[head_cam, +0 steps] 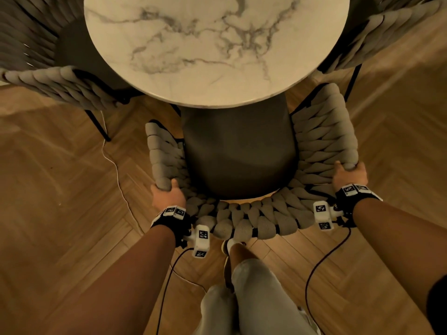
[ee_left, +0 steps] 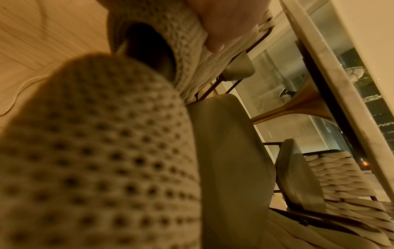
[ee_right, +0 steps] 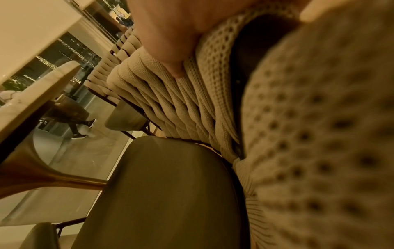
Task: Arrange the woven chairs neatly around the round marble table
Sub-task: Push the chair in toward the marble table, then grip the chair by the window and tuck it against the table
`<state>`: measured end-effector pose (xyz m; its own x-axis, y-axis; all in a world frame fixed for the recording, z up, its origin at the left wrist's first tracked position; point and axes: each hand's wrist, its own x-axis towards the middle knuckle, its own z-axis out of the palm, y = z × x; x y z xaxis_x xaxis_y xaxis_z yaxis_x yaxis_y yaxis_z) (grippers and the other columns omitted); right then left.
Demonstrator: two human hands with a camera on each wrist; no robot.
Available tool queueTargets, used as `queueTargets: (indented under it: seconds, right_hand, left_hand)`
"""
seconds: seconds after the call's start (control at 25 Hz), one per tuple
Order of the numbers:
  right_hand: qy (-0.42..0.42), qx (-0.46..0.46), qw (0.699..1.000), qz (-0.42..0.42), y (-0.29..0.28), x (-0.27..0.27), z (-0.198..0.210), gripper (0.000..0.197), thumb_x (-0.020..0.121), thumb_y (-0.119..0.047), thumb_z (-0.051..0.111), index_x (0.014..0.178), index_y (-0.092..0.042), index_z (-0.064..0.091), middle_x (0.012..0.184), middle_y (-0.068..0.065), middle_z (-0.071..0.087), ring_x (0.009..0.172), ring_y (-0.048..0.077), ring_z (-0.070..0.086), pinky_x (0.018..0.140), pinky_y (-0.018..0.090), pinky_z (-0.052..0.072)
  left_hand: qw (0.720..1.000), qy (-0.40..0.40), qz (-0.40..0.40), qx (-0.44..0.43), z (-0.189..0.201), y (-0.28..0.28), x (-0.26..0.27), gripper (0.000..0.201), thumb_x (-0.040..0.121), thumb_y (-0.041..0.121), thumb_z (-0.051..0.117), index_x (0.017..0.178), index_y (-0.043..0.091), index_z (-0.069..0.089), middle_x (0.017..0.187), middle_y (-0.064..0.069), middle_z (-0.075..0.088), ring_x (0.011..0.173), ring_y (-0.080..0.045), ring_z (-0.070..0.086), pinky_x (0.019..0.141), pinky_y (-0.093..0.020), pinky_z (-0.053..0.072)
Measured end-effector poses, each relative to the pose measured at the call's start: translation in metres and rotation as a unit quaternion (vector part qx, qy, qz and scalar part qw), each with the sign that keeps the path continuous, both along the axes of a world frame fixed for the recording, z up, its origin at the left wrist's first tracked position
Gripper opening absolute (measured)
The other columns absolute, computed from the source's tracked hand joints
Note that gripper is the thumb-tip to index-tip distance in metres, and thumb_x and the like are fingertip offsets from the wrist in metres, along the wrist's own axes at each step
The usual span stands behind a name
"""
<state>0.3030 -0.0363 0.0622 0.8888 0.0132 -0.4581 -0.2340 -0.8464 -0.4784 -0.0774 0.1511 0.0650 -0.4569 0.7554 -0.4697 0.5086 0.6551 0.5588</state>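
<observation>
A woven chair (head_cam: 321, 146) with thick beige braided cord and a dark seat (head_cam: 237, 153) stands right in front of me, its seat front tucked under the round marble table (head_cam: 212, 44). My left hand (head_cam: 168, 193) grips the chair's left woven arm, thumb over the top. My right hand (head_cam: 350, 174) grips the right woven arm the same way. In the left wrist view my fingers (ee_left: 224, 25) curl over the knitted cord (ee_left: 102, 151). The right wrist view shows my thumb (ee_right: 170, 50) pressed on the braid (ee_right: 170, 101).
Two more woven chairs flank the table, one at upper left (head_cam: 48, 78) and one at upper right (head_cam: 391, 37). A thin white cable (head_cam: 116, 165) runs over the herringbone wood floor (head_cam: 60, 189). The table's brass pedestal (ee_left: 298, 107) stands beyond the seat. My leg (head_cam: 254, 286) is behind the chair back.
</observation>
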Motion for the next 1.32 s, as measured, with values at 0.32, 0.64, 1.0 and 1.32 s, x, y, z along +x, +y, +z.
queueTargets:
  seconds: [0.32,0.64,1.0,1.32]
  right_hand:
    - [0.011,-0.011,1.000,-0.021,0.004,-0.004,0.002,0.059,0.096,-0.043,0.059,0.146,-0.017,0.041,0.139,0.022,0.055,0.124,0.046,0.054,0.100,0.050,0.044]
    - [0.005,-0.030,0.999,-0.019,0.006,-0.001,0.003,0.061,0.093,-0.044,0.061,0.145,-0.018,0.044,0.136,0.023,0.058,0.120,0.047,0.056,0.098,0.052,0.046]
    - [0.079,-0.079,0.994,-0.016,0.016,-0.011,0.030,0.065,0.098,-0.041,0.056,0.150,-0.012,0.030,0.140,0.028,0.050,0.122,0.050,0.052,0.092,0.052,0.042]
    - [0.104,-0.121,0.986,-0.043,0.055,-0.024,0.052,0.068,0.075,-0.039,0.055,0.132,-0.004,0.041,0.122,0.028,0.056,0.094,0.050,0.062,0.072,0.058,0.053]
  left_hand:
    - [1.000,-0.008,-0.024,-0.009,-0.005,0.003,-0.008,0.048,0.091,0.039,0.063,0.128,0.009,0.052,0.120,-0.021,0.064,0.111,-0.044,0.058,0.088,-0.047,0.045]
    - [0.999,0.001,-0.005,-0.033,0.002,0.004,-0.001,0.044,0.092,0.037,0.064,0.125,0.010,0.053,0.113,-0.020,0.065,0.105,-0.042,0.060,0.082,-0.044,0.043]
    - [0.951,-0.136,-0.024,-0.275,-0.023,0.068,-0.046,0.078,0.058,0.041,0.086,0.121,0.003,0.061,0.109,-0.019,0.071,0.092,-0.040,0.070,0.079,-0.049,0.059]
    - [0.939,-0.196,-0.055,-0.276,0.033,0.144,-0.079,0.017,0.103,0.017,0.044,0.107,0.011,0.059,0.081,-0.008,0.057,0.071,-0.021,0.053,0.068,-0.032,0.039]
